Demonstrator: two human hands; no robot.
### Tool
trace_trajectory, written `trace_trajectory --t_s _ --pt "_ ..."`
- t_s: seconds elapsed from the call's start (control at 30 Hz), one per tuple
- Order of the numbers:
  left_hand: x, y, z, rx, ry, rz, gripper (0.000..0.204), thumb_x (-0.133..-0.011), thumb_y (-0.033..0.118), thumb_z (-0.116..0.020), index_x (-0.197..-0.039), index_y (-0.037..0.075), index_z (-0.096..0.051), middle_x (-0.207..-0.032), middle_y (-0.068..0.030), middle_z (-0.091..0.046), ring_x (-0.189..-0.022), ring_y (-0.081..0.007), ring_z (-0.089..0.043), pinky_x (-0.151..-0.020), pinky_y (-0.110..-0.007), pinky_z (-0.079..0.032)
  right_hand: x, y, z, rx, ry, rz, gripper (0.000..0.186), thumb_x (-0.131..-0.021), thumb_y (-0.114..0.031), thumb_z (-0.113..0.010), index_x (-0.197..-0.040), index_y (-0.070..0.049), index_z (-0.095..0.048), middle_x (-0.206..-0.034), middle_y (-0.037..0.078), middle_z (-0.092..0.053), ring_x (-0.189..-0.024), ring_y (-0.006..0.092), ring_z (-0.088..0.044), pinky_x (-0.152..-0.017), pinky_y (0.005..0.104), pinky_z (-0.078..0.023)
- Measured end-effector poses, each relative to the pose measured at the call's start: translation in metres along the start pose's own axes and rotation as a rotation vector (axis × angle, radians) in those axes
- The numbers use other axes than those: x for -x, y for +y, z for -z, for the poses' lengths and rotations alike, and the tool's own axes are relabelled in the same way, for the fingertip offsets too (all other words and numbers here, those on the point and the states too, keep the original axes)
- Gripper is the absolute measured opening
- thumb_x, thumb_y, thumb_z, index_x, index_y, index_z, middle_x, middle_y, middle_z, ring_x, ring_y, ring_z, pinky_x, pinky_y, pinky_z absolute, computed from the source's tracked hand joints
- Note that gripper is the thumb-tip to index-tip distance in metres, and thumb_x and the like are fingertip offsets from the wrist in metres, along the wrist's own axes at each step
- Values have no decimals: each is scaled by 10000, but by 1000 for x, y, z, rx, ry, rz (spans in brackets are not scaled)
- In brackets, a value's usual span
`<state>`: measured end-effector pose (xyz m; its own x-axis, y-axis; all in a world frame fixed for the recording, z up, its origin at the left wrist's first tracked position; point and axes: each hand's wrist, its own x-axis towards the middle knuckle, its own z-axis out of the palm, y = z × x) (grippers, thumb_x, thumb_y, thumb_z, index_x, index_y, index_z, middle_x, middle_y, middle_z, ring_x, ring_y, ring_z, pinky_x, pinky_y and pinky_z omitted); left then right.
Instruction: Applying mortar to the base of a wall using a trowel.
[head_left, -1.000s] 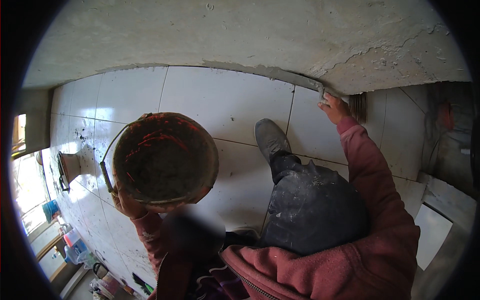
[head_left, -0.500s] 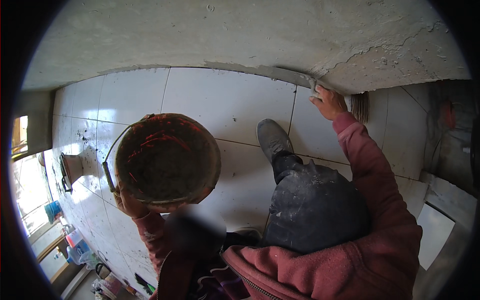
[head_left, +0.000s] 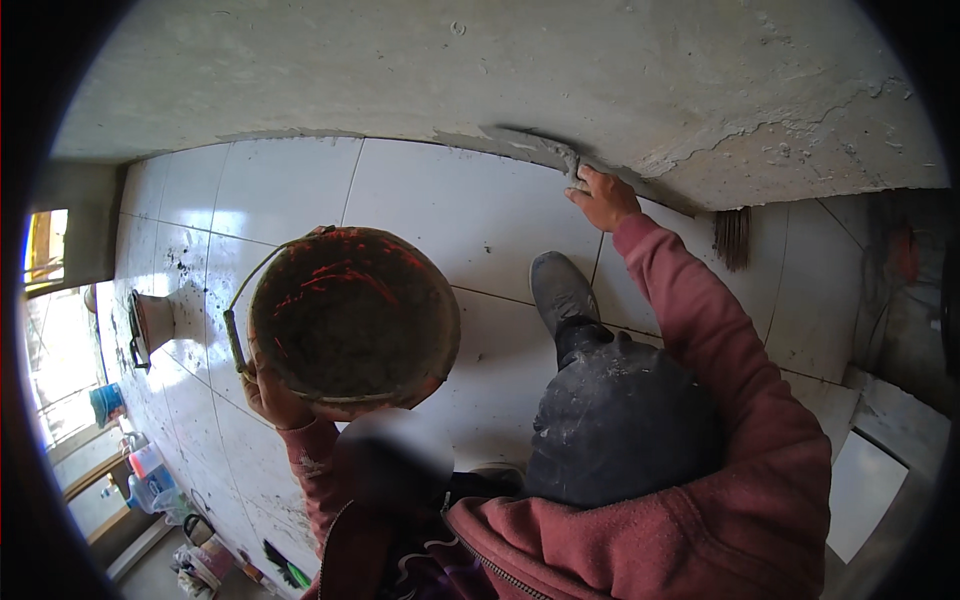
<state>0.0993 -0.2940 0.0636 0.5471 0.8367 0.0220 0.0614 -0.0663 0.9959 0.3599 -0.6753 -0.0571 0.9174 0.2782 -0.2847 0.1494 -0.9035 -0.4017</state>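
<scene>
My left hand point(head_left: 274, 396) grips the near-left rim of a round bucket point(head_left: 447, 335), which has red streaks inside and dark grey wet mortar point(head_left: 350, 335) at its bottom. The bucket's wire handle leans over to the left, its grip close to my fingers. Out at the foot of the wall, my right hand point(head_left: 608, 198) is closed around a mortar-caked trowel point(head_left: 571, 163). Its thin blade lies along the base of the grey plastered wall point(head_left: 400, 70), seen nearly edge-on. My fingers hide most of the trowel's handle.
A bristle brush point(head_left: 732, 238) is by the wall, right of my right hand. White tiles point(head_left: 470, 185) cover the floor, with mortar spots. My shoe point(head_left: 562, 290) stands right of the bucket. A small pot-like container point(head_left: 152, 322) sits left; bottles point(head_left: 150, 470) and bags lie lower left.
My right hand has moved left along the wall base with the trowel. The view has shifted slightly, while my left hand keeps its hold on the bucket rim.
</scene>
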Motion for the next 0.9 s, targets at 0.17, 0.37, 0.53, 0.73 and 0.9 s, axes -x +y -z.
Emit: trace_trajectory --t_s 0.17,0.37,0.53,0.73,0.9 --pt "3 1 -10 111 -41 -55 222 -868 132 -470 -984 -14 -592 -895 -64 -614 -764 -118 -569 -666 -221 -447 37 -57 31 -416 -88 206 433 -764 -366 -542 -992 2 -551 -930 210 -599 -882 339 -578 -781 381 -446" --pt "0 -7 -10 136 -51 -37 182 -865 148 -504 -887 -15 -582 -804 -65 -607 -687 -110 -555 -622 -220 -442 59 -125 -12 -486 -808 628 527 -760 -336 -595 -1099 57 -507 -1035 203 -567 -995 301 -536 -862 345 -414" --pt "-19 -23 46 52 36 -15 178 -861 137 -489 -901 -12 -578 -843 -79 -605 -711 -139 -552 -625 -264 -448 70 -123 -18 -730 -869 444 488 -806 -317 -558 -1118 55 -501 -936 176 -600 -790 235 -604 -741 310 -476" --pt "-37 -60 127 -1045 53 -814 266 -894 178 -446 -975 -42 -571 -880 -128 -599 -765 -186 -568 -686 -328 -460 80 -71 -26 -448 -701 254 362 -788 -328 -557 -953 -10 -606 -735 124 -621 -687 202 -608 -675 323 -482" --pt "-31 -82 182 -22 178 347 480 -885 418 -426 -994 -21 -586 -902 -90 -604 -778 -193 -573 -697 -306 -465 90 -40 -51 -25 -865 262 378 -791 -365 -499 -692 -27 -638 -577 68 -617 -648 217 -624 -645 333 -480"
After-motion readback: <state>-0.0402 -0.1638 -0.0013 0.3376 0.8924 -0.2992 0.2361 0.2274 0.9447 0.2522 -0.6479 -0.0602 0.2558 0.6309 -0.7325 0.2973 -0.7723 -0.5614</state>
